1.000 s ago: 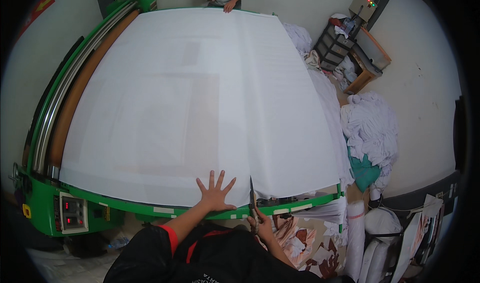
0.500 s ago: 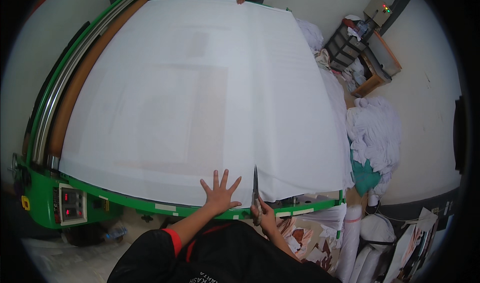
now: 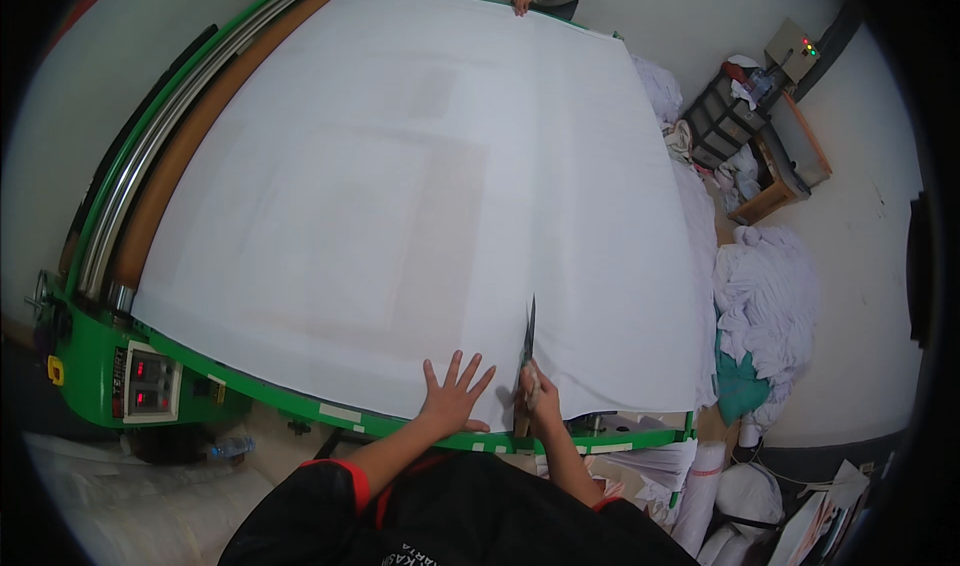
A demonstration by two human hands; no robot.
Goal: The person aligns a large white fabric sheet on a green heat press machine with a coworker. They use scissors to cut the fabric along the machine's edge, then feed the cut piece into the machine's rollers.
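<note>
A large white sheet of fabric (image 3: 400, 176) lies spread over a long green cutting table (image 3: 90, 366). My left hand (image 3: 452, 396) presses flat on the fabric near its front edge, fingers spread. Just to its right, my right hand (image 3: 538, 402) grips a pair of scissors (image 3: 527, 338) whose blades point away from me into the fabric. A cut line runs from the front edge up to the blades.
Another person's hands (image 3: 522, 1) hold the fabric's far end. A brown roll and metal rails (image 3: 150, 196) run along the table's left side, with a control panel (image 3: 150, 384) at the front left. White cloth piles (image 3: 765, 296) and a shelf (image 3: 745, 126) stand at right.
My right hand has pushed the scissors farther into the fabric, lengthening the cut. My left hand has stayed flat beside it. The view has shifted forward slightly.
</note>
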